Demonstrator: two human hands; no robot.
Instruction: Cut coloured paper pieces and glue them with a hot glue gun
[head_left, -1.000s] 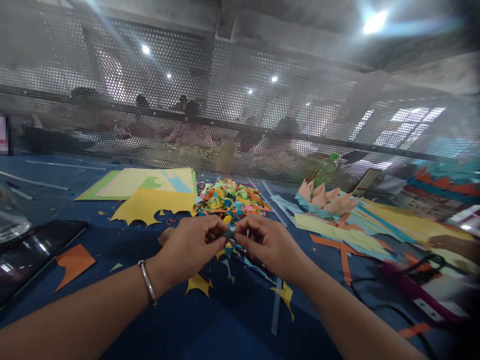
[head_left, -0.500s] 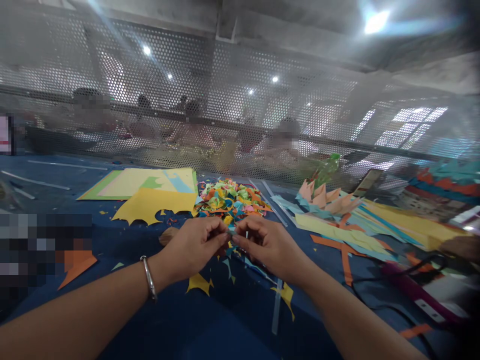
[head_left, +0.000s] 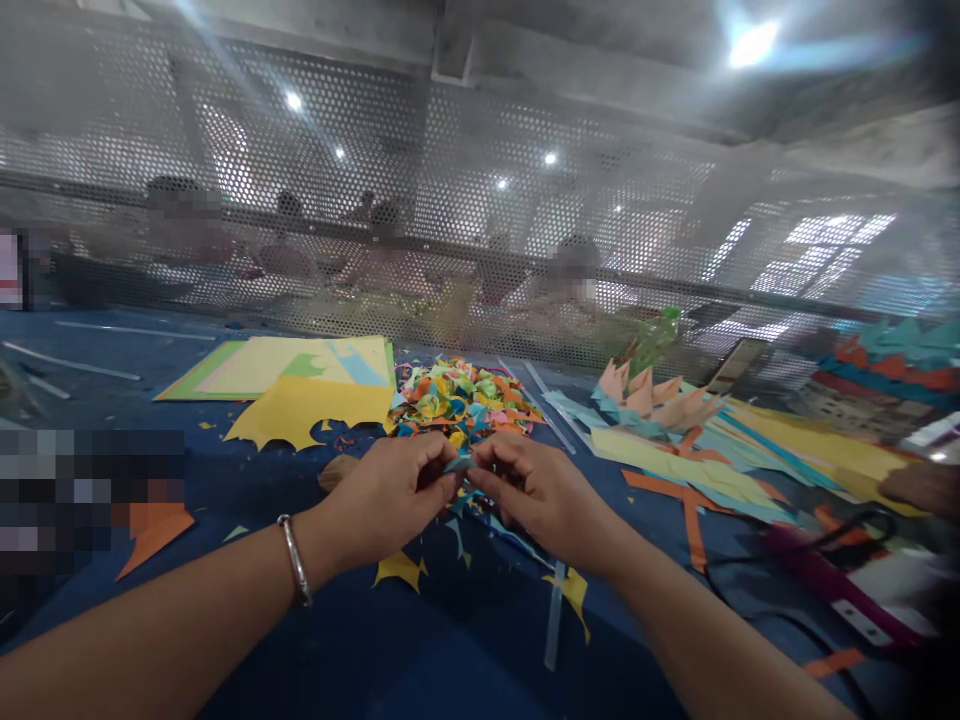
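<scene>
Between the fingertips of both hands is a small piece of light-blue paper point(head_left: 457, 464), mostly covered by the fingers. My left hand point(head_left: 397, 490), with a silver bangle point(head_left: 295, 560) on its wrist, pinches the paper's left part. From the other side, my right hand point(head_left: 544, 495) pinches its right edge with thumb and forefinger. Just beyond the hands lies a heap of small colourful paper pieces point(head_left: 465, 395). Under and in front of them are yellow paper scraps point(head_left: 400, 569) and a clear strip point(head_left: 553, 615) on the blue tabletop point(head_left: 420, 660).
At the back left lie stacked paper sheets point(head_left: 300, 362) and a yellow cut sheet point(head_left: 311, 408). On the right are folded peach paper points point(head_left: 645, 395), orange strips point(head_left: 691, 525), a purple power strip point(head_left: 840, 590) with a black cable, and another person's hand point(head_left: 922, 487). A perforated metal screen point(head_left: 487, 230) stands behind.
The blue paper has turned slightly, and more of it shows by my left fingertips. Both hands have hardly moved. At the right edge, the other person's hand has shifted a little.
</scene>
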